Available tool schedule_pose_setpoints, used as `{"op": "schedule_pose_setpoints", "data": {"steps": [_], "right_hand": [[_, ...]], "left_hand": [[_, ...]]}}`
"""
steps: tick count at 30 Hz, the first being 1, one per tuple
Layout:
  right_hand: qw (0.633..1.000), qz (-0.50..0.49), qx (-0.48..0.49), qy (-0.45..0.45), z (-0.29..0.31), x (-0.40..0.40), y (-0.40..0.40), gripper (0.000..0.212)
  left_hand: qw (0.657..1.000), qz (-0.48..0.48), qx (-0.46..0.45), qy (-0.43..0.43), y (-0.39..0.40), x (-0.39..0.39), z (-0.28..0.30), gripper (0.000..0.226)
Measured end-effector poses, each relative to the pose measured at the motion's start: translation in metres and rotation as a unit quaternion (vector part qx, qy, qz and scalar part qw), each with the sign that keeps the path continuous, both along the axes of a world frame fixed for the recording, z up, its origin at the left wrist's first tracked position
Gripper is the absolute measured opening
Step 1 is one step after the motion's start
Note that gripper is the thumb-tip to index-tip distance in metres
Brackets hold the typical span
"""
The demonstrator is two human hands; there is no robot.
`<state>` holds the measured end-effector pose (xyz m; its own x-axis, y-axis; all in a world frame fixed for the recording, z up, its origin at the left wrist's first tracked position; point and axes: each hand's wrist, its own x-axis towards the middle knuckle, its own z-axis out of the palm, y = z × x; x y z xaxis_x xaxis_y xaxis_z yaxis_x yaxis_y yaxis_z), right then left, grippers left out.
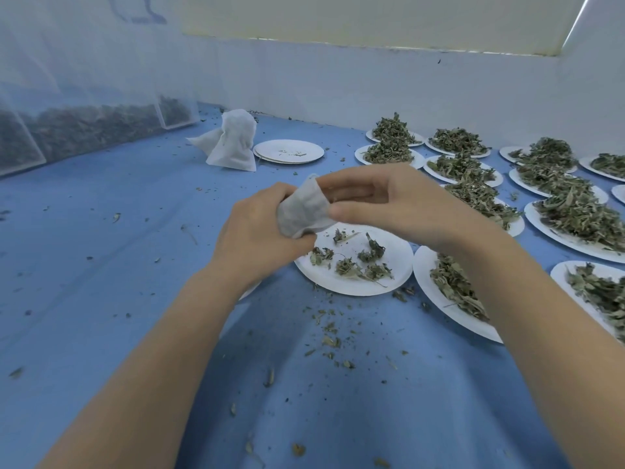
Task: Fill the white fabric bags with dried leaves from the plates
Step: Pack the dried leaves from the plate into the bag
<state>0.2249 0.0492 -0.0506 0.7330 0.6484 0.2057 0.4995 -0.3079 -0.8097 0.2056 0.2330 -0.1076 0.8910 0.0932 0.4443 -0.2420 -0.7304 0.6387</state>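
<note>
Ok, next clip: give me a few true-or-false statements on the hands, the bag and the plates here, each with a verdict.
1. Both hands hold one small white fabric bag. True: the left hand grips it from below and the right hand pinches its edge.
2. The plate under the hands is heaped with leaves. False: only a few scattered clumps lie on it.
3. The stack of plates by the standing bag holds almost nothing. True: just crumbs.
4. The standing bag lies flat on a plate. False: it stands upright on the blue surface.
5. The plates on the right are bare. False: they carry piles of dried leaves.
</note>
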Motion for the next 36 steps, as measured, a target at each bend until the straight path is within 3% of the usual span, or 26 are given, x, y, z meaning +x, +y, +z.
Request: {"op": "schedule_pose_setpoints", "data": {"steps": [11,20,24,28,33,36], "right_hand": [[0.994,-0.069,0.086,-0.027,-0.009,0.006,0.003,0.019],[0.983,-0.110,-0.068,-0.128,0.003,-0.001,0.008,0.017],[0.969,-0.089,-0.122,-0.193,0.004,-0.004,0.011,0.017],[0.983,-0.098,-0.072,-0.138,-0.003,-0.002,0.012,0.015],[0.992,-0.045,0.098,0.061,-0.009,0.006,0.006,0.013],[0.993,-0.059,0.092,0.051,-0.011,0.008,0.006,0.015]], "left_hand": [[0.999,-0.033,-0.026,-0.030,-0.001,-0.003,0.001,0.037],[0.995,-0.032,0.072,-0.068,0.001,0.000,-0.002,0.042],[0.994,-0.039,0.072,-0.070,0.002,0.000,-0.004,0.042],[0.994,-0.042,0.058,-0.077,0.000,0.000,-0.004,0.041],[0.994,-0.050,0.017,-0.095,0.001,-0.003,0.002,0.045],[0.994,-0.062,0.027,-0.086,-0.002,-0.005,0.003,0.047]]}}
